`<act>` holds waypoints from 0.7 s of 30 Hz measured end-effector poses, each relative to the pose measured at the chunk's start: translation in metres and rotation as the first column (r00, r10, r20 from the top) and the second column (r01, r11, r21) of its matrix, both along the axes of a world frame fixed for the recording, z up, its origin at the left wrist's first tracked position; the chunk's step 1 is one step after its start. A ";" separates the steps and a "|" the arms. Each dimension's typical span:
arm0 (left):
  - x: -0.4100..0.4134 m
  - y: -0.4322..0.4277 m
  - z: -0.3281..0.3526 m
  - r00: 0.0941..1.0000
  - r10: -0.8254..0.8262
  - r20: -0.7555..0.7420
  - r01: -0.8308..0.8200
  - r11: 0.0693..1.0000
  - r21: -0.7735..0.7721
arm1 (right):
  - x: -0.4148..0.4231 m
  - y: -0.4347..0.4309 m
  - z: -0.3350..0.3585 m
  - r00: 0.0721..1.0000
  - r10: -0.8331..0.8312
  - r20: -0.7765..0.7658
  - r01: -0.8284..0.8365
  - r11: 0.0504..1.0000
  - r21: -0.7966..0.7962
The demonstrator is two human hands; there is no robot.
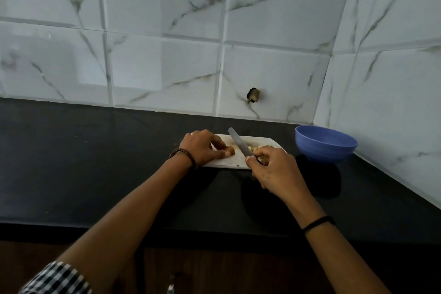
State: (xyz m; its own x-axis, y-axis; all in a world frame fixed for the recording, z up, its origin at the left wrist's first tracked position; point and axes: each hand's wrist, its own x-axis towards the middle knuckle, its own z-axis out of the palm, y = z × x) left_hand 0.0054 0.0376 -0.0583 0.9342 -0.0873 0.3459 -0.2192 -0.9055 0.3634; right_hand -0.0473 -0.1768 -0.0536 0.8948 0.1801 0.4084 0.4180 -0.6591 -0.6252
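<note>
A white cutting board lies on the black counter. My left hand pinches a small brownish piece of food against the board. My right hand grips the handle of a knife, whose blade points up and away, just right of the piece. Several pale cut bits lie on the board behind my right hand, partly hidden by it.
A blue bowl stands on the black counter to the right of the board, near the corner of the tiled walls. A dark hole marks the back wall tile. The counter's front edge runs below my forearms.
</note>
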 end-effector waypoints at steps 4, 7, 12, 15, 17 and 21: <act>0.000 0.002 -0.003 0.999 -0.036 -0.006 0.034 0.989 -0.146 | -0.001 0.001 -0.001 1.000 0.017 0.013 -0.017 0.999 -0.031; -0.001 0.000 -0.003 0.998 -0.057 0.007 0.057 0.976 -0.209 | -0.004 0.002 0.000 0.999 0.044 0.015 -0.044 0.998 -0.044; 0.000 0.000 -0.004 1.000 -0.018 -0.011 0.016 0.980 -0.198 | -0.007 0.005 0.003 0.998 0.063 -0.009 -0.064 0.993 -0.095; 0.000 -0.002 -0.003 1.000 0.011 0.001 -0.011 0.987 -0.163 | -0.007 0.007 0.005 0.999 0.051 -0.015 -0.052 0.988 -0.145; 0.001 -0.002 -0.003 1.000 0.017 0.003 -0.016 0.988 -0.151 | -0.003 0.010 0.004 0.999 0.026 -0.026 -0.030 0.982 -0.185; 0.002 -0.002 -0.004 1.000 0.012 0.015 -0.010 0.991 -0.136 | 0.000 0.018 0.007 1.000 -0.028 -0.004 0.026 0.954 -0.300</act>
